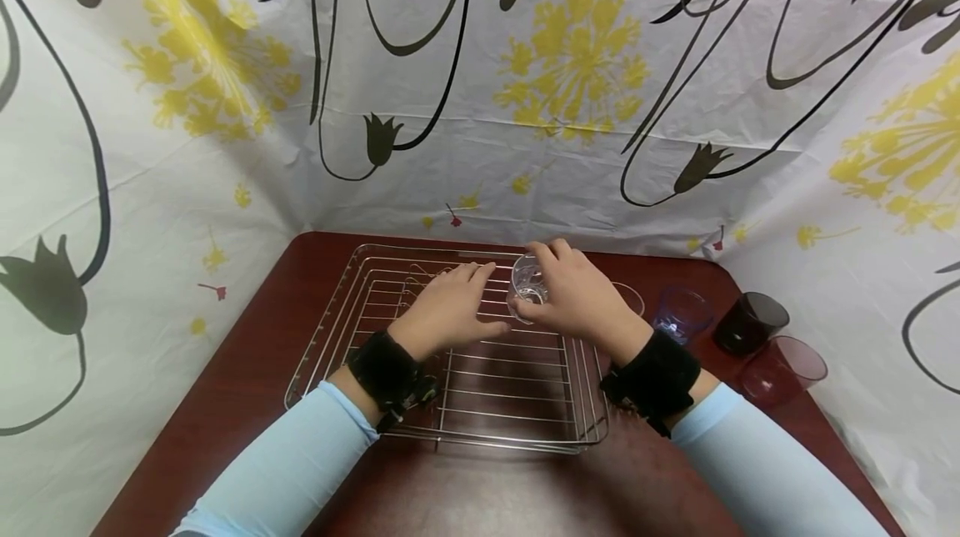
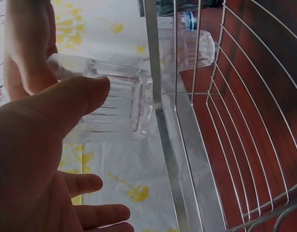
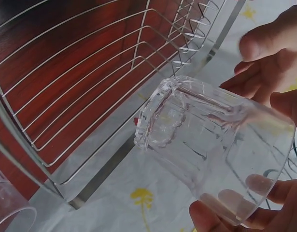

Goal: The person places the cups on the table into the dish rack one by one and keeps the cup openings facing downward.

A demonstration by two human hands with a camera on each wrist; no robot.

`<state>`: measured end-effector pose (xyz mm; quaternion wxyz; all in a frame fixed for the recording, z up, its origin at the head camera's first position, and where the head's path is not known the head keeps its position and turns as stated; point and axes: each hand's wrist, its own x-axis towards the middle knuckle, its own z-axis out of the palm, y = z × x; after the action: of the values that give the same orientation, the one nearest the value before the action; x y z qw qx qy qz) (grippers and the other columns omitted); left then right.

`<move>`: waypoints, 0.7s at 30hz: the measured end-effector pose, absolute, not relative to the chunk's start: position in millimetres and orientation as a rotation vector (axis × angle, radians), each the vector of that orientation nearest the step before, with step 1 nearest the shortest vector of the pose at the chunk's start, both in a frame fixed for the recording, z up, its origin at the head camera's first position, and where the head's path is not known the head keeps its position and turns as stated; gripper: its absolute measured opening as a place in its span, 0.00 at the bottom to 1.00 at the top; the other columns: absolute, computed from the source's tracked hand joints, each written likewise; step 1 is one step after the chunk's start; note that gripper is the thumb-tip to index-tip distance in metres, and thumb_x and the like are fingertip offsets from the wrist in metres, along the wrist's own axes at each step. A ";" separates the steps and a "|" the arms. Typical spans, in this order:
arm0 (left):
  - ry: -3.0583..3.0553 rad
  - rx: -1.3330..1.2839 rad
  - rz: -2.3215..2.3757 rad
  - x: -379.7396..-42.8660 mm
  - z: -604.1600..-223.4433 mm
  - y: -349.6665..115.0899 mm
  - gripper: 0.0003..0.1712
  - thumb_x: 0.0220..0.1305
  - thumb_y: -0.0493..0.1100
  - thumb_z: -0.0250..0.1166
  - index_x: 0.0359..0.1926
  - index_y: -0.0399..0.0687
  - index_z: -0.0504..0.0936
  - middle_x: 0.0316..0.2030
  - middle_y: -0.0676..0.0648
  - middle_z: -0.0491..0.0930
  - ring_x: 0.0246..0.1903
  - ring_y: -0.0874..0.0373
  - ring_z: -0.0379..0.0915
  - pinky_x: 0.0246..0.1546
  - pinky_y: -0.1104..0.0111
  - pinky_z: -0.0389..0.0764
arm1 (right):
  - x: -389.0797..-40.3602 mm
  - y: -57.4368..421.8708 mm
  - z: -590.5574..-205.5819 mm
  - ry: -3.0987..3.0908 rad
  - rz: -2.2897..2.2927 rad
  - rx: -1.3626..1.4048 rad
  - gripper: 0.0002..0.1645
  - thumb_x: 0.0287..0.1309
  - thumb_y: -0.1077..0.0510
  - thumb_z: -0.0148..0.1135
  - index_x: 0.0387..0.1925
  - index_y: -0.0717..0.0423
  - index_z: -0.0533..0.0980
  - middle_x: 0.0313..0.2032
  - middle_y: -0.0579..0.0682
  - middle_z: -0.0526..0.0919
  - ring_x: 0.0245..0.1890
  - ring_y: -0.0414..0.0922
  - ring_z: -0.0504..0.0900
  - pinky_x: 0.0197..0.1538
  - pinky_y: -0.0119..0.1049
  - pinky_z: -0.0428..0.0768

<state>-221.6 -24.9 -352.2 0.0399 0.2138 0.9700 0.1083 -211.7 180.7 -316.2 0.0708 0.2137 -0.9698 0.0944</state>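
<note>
From the head view, I'm seeing the right hand [image 1: 581, 291] holding a clear glass [image 1: 525, 280] over the far right part of a wire rack [image 1: 517, 443] on the red-brown table [image 1: 465, 491]. The left hand [image 1: 448, 310] is hovering just left of it, thumb apart from fingers, holding nothing. A blue glass [image 1: 681, 316], dark glass [image 1: 750, 323] and red glass [image 1: 783, 370] are sitting to the rack's right. In the left wrist view, the left thumb is overlapping the clear glass; I can't tell about contact there. In the right wrist view, the clear glass is pointing its base toward the rack.
</note>
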 end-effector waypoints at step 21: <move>2.945 0.757 0.446 -227.1 -354.7 -11.7 0.59 0.53 0.70 0.69 0.77 0.49 0.56 0.71 0.46 0.66 0.69 0.48 0.64 0.67 0.48 0.67 | -213.0 185.7 -320.4 -2.852 0.539 0.828 0.50 0.56 0.34 0.68 0.72 0.54 0.62 0.61 0.56 0.70 0.57 0.51 0.76 0.56 0.50 0.78</move>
<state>-227.1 -11.7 -354.7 0.0342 0.2462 0.9577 0.1450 -213.0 185.7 -320.4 0.0616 0.2738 -0.9431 0.1781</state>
